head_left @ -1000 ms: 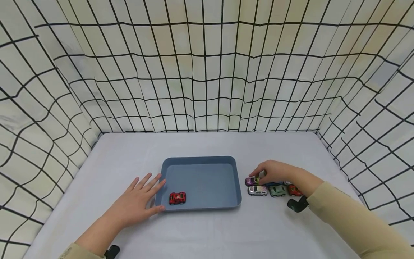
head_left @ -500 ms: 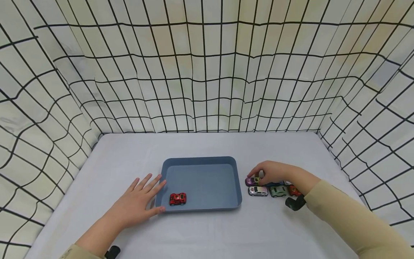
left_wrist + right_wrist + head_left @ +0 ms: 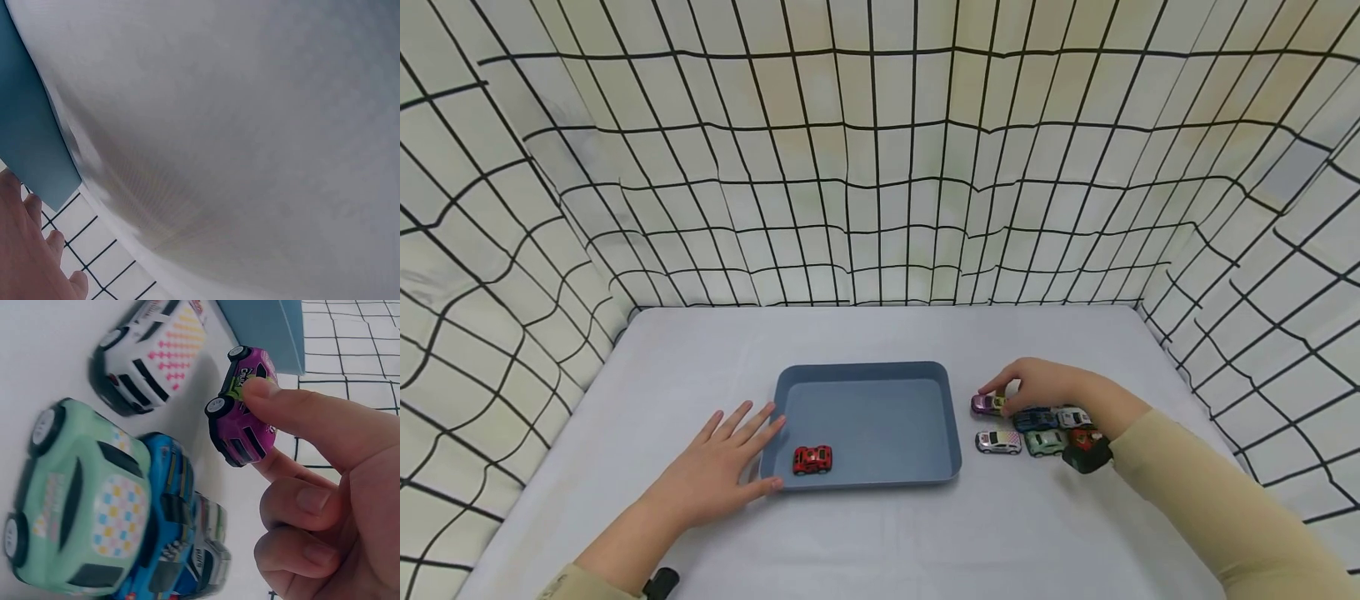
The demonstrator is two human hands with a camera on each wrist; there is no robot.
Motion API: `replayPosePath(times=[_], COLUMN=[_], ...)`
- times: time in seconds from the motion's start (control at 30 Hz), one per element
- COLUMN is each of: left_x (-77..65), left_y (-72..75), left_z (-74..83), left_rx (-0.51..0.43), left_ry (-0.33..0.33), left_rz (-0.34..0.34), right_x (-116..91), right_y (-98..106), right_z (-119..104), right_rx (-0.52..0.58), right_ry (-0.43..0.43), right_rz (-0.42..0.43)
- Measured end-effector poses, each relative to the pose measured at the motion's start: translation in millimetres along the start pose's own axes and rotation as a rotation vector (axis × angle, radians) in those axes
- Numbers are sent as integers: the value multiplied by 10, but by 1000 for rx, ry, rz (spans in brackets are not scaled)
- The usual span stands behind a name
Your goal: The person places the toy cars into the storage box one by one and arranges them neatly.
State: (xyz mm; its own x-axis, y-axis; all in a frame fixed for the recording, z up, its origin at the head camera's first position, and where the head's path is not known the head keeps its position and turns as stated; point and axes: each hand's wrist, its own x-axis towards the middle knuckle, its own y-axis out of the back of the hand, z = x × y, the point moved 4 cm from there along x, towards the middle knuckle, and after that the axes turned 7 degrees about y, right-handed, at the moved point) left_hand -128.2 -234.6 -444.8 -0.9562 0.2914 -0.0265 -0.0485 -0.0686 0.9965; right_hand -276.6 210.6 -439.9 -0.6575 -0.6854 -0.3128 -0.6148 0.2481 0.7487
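My right hand pinches a purple and yellow-green toy car between thumb and finger, just right of the tray; in the right wrist view the car appears raised off the table. Nearby stand a white toy car with a pink-dotted roof, a light green toy car and a blue toy car. My left hand is spread at the left end of a blue-grey tray, fingertips and thumb on its rim. Inside the tray's near left corner sits a red toy car.
Another white toy car and a red toy car, partly hidden by the wrist camera, stand at the group's right end. A white cloth covers the table. Black-lined white curtains enclose the back and sides.
My right hand has lifted the purple car up and slightly away from the group, uncovering the blue car and the white car behind. The left hand and the tray have stayed put.
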Motion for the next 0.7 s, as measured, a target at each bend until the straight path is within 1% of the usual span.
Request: replayPosePath(times=[0.13,0.3,0.37,0.53,0.63,0.7], left_x=[2,7,7,1,0,1], left_y=[-5,1,2,0,-1,1], left_z=[2,7,8,10,12,14], left_rx=[-6,-16,-18,-17,-18,-18], left_ry=[2,-2,-4,-4,-1,1], left_rz=[-4,2,3,2,0,-1], right_x=[-10,-11,-5,23,50,82], right_y=[54,100,114,147,165,175], right_z=[-8,-51,-72,-127,-193,-250], right_rx=[-7,-3,8,67,95,101], right_ry=[-22,-8,12,14,14,34], right_rz=[-1,5,9,24,29,26])
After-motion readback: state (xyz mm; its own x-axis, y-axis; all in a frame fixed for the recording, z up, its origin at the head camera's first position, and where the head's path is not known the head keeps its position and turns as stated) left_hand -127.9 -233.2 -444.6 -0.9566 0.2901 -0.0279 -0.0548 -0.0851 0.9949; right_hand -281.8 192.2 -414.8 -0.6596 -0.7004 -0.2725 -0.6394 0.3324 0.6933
